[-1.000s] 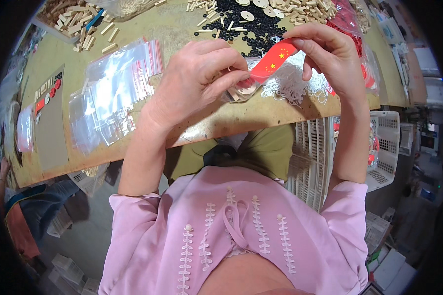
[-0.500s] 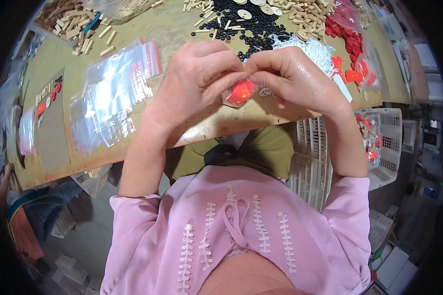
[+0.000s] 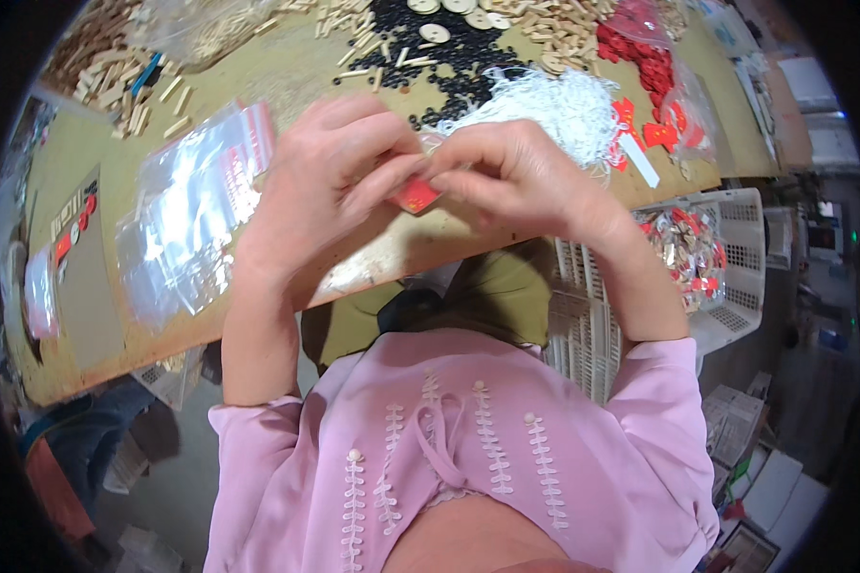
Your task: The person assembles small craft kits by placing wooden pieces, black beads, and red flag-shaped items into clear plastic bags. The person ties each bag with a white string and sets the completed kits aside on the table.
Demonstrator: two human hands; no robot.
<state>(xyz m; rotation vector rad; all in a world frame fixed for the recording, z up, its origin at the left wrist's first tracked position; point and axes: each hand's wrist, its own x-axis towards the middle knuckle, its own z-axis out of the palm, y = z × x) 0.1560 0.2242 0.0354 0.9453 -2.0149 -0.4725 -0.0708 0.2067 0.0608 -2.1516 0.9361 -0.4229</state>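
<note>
Both hands are closed at the fingertips on a small clear plastic bag with a red, yellow-starred piece (image 3: 416, 197) in it, held just above the table's near edge. My left hand (image 3: 339, 167) pinches it from the left, and my right hand (image 3: 516, 177) from the right. Fingers cover most of the bag, so its other contents are hidden. Left of my left hand lies a spread stack of clear zip bags (image 3: 186, 215). Beyond my right hand is a tangled heap of white strings (image 3: 554, 110), with red cut pieces (image 3: 659, 134) beside it.
Small black rings (image 3: 459, 72), pale wooden discs (image 3: 435, 34) and wooden sticks (image 3: 105, 86) are heaped along the far side. A board with sample parts (image 3: 91, 277) lies at left. Below the table's right edge stands a white basket (image 3: 736, 258) of filled bags.
The whole view has shifted, so the table's things sit farther left. Both hands keep their pinch on the bag, and the red piece is now tilted and more covered by the fingers.
</note>
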